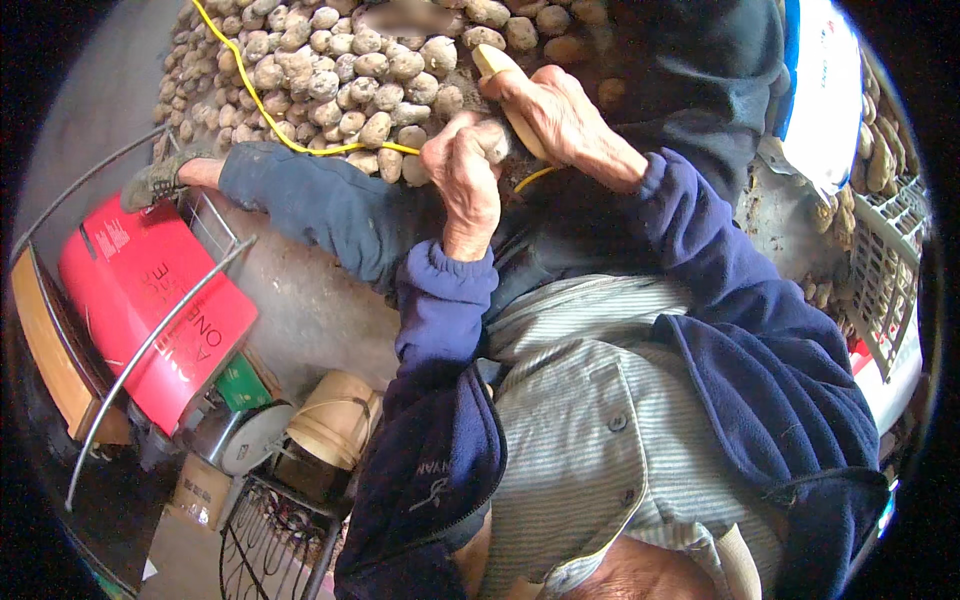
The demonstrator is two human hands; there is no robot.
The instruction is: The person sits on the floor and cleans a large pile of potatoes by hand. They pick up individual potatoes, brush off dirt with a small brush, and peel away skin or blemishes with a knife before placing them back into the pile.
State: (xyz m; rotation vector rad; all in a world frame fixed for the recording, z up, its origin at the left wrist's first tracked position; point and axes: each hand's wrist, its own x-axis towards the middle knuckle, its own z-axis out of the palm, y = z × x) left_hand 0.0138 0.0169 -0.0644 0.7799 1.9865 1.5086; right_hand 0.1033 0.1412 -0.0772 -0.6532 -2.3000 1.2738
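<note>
Both hands meet in front of the lap, beside a heap of dirty potatoes [371, 64]. My left hand [466, 161] is closed around a pale, roundish, potato-like piece [493, 141], partly covered by the fingers. In my right hand [559, 116] is a long, pale yellow tool or block [491, 60], perhaps a brush back; its working side is hidden. The tool lies against or very close to the piece in the left hand. A yellow cord [262, 112] crosses the potatoes and passes behind the left hand.
A bent leg [315, 202] in blue trousers reaches left beside a red printed box [157, 300] and a metal tube frame [161, 330]. Lower left are a cream bucket [334, 420] and a wire rack [262, 540]. At right, a white bag [825, 90] and a grey plastic crate [885, 255] stand near more potatoes.
</note>
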